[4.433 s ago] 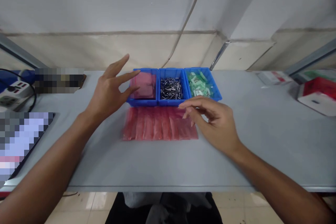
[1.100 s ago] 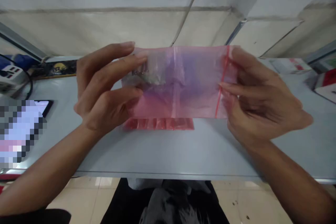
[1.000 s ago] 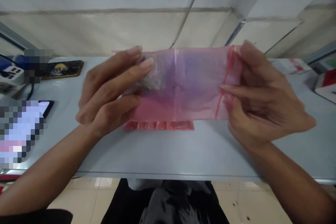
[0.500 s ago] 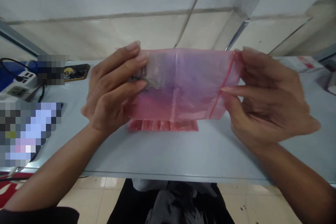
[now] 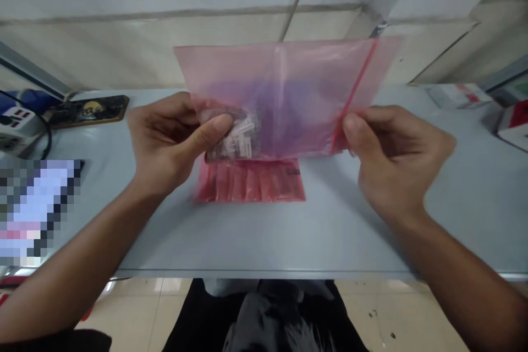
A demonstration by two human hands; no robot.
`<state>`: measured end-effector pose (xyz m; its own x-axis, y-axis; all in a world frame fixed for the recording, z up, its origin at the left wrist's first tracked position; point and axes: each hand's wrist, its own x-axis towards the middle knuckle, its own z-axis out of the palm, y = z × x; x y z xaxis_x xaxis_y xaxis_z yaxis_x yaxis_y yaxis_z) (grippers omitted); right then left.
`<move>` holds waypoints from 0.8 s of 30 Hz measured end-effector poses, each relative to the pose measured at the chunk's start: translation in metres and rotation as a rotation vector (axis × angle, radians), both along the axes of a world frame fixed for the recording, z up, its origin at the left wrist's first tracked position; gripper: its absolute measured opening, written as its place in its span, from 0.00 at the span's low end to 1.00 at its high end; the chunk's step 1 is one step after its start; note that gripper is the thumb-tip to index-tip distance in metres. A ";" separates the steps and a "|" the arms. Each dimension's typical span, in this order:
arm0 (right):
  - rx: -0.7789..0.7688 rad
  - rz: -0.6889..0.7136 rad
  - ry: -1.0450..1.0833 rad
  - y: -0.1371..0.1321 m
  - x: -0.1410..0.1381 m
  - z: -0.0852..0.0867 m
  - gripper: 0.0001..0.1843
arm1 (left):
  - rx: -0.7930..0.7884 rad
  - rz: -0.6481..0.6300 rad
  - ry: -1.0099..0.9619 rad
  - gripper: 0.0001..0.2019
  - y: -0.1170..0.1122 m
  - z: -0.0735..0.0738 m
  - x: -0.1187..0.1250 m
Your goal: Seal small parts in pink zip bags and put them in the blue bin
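Observation:
A pink see-through zip bag (image 5: 317, 82) is stretched between my two hands above the table. My left hand (image 5: 169, 143) pinches its lower left side, thumb in front and fingers behind. Under that thumb shows a small clear packet of light-coloured pieces (image 5: 239, 140); whether it lies inside the bag or against it I cannot tell. My right hand (image 5: 396, 159) grips the lower right corner between thumb and fingers, near the red zip line. Something bluish shows through the bag's middle. Below it, several pink pouches in a row (image 5: 251, 181) lie on the table, partly covered by the bag.
On the grey table (image 5: 264, 236), a dark phone-like object (image 5: 93, 110) lies at the back left beside a power strip (image 5: 18, 121) with cables. A blurred-out screen (image 5: 37, 209) is at the left edge. White-and-red boxes (image 5: 457, 96) stand at the right, and a wall rises behind.
The bag has risen and its top edge now stands higher. My left fingers went from its front to behind it, leaving the thumb in front. The packet shows more clearly.

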<state>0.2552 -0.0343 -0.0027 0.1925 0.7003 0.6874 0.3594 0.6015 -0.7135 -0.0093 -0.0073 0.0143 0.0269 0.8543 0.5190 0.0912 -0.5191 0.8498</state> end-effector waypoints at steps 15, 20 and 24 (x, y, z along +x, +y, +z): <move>-0.293 0.241 0.264 0.010 0.004 -0.006 0.08 | -0.267 -0.034 -0.117 0.06 0.008 -0.003 0.000; -0.195 0.356 0.255 0.008 0.004 -0.003 0.13 | -0.306 -0.086 -0.109 0.08 0.008 -0.010 0.004; -0.200 0.458 0.057 0.002 0.000 0.001 0.09 | -0.367 -0.185 -0.065 0.12 0.001 -0.013 0.010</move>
<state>0.2555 -0.0324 -0.0014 -0.1318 0.8388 0.5283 0.0472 0.5377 -0.8418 0.0007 -0.0066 0.0016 0.1746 0.9668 0.1868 -0.0350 -0.1835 0.9824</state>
